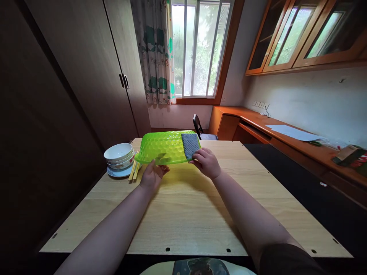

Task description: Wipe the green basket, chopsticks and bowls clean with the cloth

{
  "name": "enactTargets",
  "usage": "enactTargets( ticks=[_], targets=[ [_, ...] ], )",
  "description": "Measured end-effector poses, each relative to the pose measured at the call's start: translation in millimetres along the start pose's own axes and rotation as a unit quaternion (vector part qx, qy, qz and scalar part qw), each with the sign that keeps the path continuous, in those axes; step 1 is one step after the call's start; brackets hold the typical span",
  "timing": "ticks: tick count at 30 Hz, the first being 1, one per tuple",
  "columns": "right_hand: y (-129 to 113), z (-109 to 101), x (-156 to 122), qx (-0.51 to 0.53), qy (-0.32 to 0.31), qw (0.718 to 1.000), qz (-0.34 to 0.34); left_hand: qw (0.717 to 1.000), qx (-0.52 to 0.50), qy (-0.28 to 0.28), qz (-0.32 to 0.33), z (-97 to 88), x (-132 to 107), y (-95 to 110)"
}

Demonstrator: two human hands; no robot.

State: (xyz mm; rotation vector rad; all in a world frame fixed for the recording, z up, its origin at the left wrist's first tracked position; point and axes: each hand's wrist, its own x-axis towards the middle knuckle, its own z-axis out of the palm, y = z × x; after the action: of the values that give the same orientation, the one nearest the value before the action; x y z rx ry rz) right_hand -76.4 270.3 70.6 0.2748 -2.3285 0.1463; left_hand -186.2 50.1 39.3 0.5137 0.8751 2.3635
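left hand (153, 173) grips green tray (163, 147) rim | right hand (206, 162) seemingly closed on grey cloth (190, 144) atop tray

**No Legible Writing**

Nothing can be read. The green tray (163, 147) in the left hand (153, 175) and the grey cloth (190, 145) under the right hand (207, 163) bear no lettering. Print on the box (348, 154) on the side desk (275, 139) is blurred.

1. Daylight comes through a barred window (197, 49), with a patterned curtain (156, 53) on its left.
2. A tall wooden wardrobe (94, 72) fills the left wall.
3. Glass-fronted wall cabinets (304, 34) hang above a long orange-brown desk (275, 131) on the right.
4. A dark chair (197, 124) stands below the window.
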Motion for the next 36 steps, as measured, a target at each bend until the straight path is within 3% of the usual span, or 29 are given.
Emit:
enactTargets(
  ticks=[4, 8, 15, 19, 23, 25, 31, 36],
  targets=[
    [-17.9, -0.9, 2.9, -0.028, -0.017, 0.998, -0.051, 0.996, 0.045, -0.067, -0.036, 2.3, -4.1, -4.8],
    [-32.1, -2.5, 4.8, 0.008, -0.038, 0.997, -0.065, 0.991, 0.062, -0.107, -0.042, 4.0, -6.7, -4.3],
    [-29.3, -8.8, 11.8, 0.033, -0.031, 0.999, -0.015, 0.995, 0.073, -0.068, -0.012, -5.0, -6.5, -10.2],
    [-15.0, -5.3, 12.2, 0.032, -0.008, 0.996, 0.088, 0.996, 0.067, -0.064, -0.01, -8.3, -7.0, -12.6],
    [-6.5, -1.8, 9.8, 0.113, 0.019, 0.973, 0.202, 0.996, 0.065, -0.061, -0.019, -10.4, -7.2, -14.2],
    [-8.5, -3.5, 10.0, 0.146, 0.001, 0.968, 0.202, 0.995, 0.071, -0.064, -0.023, -11.2, -7.0, -14.9],
    [-22.8, -12.7, 13.5, 0.124, -0.044, 0.986, 0.102, 0.995, 0.086, -0.053, -0.026, -9.0, -7.0, -14.9],
    [-8.2, -6.0, 10.5, 0.112, -0.012, 0.981, 0.158, 0.995, 0.087, -0.051, -0.023, -7.6, -8.2, -14.9]
  ],
)
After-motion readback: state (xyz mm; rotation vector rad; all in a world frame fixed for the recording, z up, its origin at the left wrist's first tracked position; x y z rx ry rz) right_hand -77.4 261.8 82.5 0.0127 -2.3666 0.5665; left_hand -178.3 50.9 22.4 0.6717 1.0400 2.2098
